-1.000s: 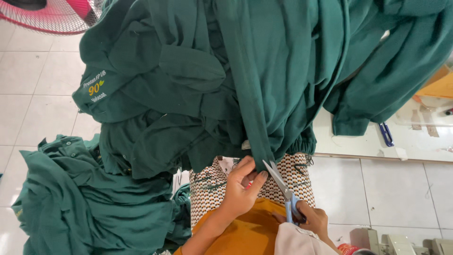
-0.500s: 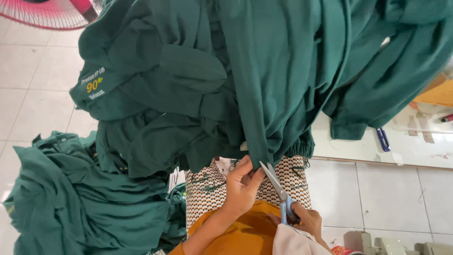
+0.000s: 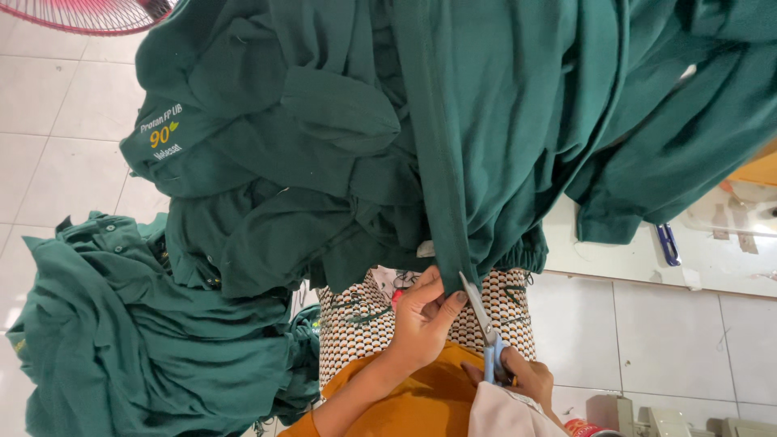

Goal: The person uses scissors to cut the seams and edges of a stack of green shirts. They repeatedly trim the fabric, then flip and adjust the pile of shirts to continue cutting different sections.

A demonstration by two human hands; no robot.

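Green garment [image 3: 486, 146] hem pinched by left hand [image 3: 421, 320], scissors [image 3: 484, 328] in right hand [image 3: 518, 376]

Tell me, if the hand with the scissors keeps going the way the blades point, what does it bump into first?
Probably the hem of the dark green garment, just past the scissors' tips. The right hand aims them there; the left hand pinches it.
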